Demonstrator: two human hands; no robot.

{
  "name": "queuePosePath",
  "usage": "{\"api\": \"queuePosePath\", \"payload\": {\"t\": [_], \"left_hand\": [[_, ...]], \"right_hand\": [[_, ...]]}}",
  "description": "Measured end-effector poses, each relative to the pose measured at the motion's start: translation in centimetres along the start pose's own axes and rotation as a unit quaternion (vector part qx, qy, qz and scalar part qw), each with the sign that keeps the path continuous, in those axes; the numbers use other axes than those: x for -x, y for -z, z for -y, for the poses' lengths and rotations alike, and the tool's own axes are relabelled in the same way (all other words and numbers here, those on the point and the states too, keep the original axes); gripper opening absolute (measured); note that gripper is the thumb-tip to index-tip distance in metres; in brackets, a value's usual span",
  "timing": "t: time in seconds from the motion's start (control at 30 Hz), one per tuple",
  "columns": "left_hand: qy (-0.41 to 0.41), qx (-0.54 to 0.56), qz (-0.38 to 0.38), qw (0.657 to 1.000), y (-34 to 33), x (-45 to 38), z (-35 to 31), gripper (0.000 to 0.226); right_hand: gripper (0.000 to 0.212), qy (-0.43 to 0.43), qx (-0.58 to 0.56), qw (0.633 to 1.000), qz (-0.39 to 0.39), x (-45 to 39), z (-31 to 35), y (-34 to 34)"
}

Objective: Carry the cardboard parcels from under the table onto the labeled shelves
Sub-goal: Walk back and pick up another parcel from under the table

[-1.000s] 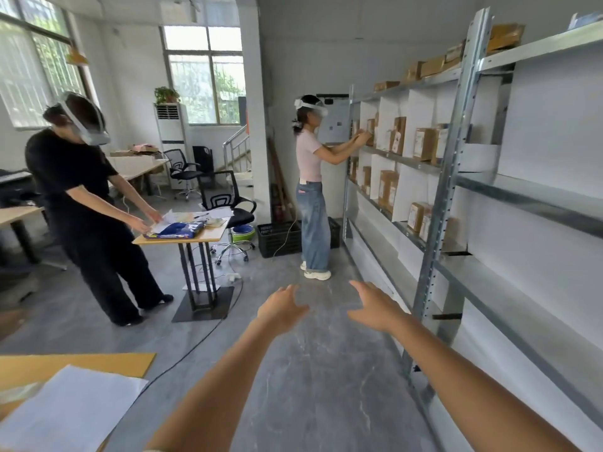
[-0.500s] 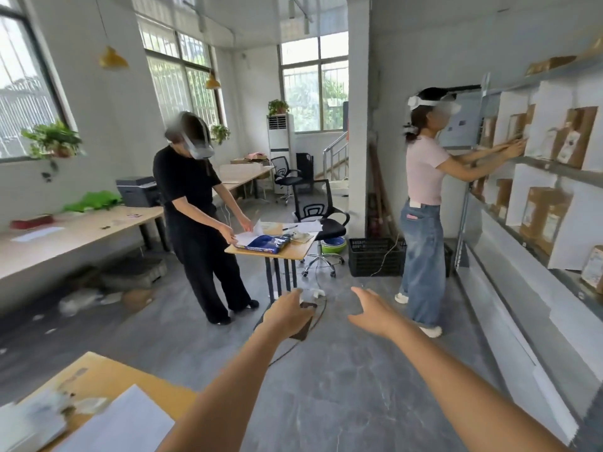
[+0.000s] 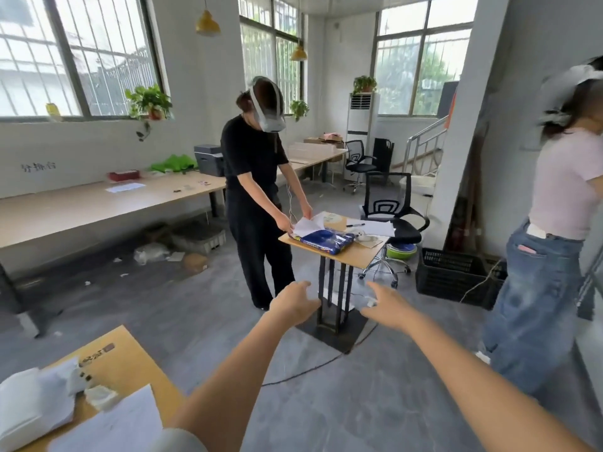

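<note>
Both arms reach forward over the grey floor (image 3: 326, 402), each hand empty. The left hand (image 3: 295, 303) is loosely curled, fingers bent down and apart, grasping nothing. The right hand (image 3: 386, 308) is spread wider, its fingers (image 3: 375, 288) extended and released, touching nothing.

Beyond the hands stands a small stand (image 3: 355, 256) on black legs. On its top, a blue packet (image 3: 326, 241) lies at the near left edge, with white sheets (image 3: 306, 226) just behind it and a black pen (image 3: 355, 225) further back. A person in black (image 3: 254, 190) wearing a headset stands at its left side, both hands on the sheets.

A person in a pink top (image 3: 554, 223) and jeans stands at the right edge of view.

A long desk (image 3: 81, 207) runs along the left wall; under it lie a grey crate (image 3: 199, 236), crumpled plastic and a brown parcel (image 3: 194, 262) on the floor just beside its front edge. The wall above bears handwritten characters (image 3: 38, 166), too blurred to read.

At the lower left, a near desk (image 3: 130, 363) carries white paper (image 3: 107, 425) and a dark printed mark (image 3: 98, 353) near its far corner, unreadable.

A black crate (image 3: 456, 277) sits on the floor at right, beside a black chair (image 3: 391, 216).
</note>
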State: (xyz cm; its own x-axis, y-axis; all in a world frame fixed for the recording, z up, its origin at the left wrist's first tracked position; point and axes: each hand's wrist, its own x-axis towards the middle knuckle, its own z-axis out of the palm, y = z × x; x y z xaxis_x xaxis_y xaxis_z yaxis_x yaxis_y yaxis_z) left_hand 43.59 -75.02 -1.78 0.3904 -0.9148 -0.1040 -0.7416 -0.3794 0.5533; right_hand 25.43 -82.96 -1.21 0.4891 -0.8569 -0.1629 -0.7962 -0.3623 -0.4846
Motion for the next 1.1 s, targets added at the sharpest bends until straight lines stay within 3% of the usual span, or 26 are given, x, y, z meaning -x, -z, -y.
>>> {"api": "queuePosePath", "payload": {"t": [0.23, 0.4, 0.6, 1.1], "left_hand": [[0.079, 0.032, -0.030, 0.996, 4.0, -12.5, 4.9, 0.061], [0.120, 0.008, -0.027, 0.992, 5.3, -18.8, 8.3, 0.053], [0.169, 0.004, -0.047, 0.985, 7.8, -26.9, 13.4, 0.059], [0.323, 0.025, -0.133, 0.937, 19.6, -48.4, 26.8, 0.058]], "right_hand": [[0.074, 0.047, -0.010, 0.998, 0.044, -15.9, 5.3, 0.4], [0.073, 0.080, -0.022, 0.992, 0.092, -24.3, 8.5, -1.5], [0.073, 0.127, -0.028, 0.982, 0.140, -35.6, 13.2, -4.5], [0.071, 0.277, 0.032, 0.931, 0.237, -64.5, 32.3, -9.7]]}}
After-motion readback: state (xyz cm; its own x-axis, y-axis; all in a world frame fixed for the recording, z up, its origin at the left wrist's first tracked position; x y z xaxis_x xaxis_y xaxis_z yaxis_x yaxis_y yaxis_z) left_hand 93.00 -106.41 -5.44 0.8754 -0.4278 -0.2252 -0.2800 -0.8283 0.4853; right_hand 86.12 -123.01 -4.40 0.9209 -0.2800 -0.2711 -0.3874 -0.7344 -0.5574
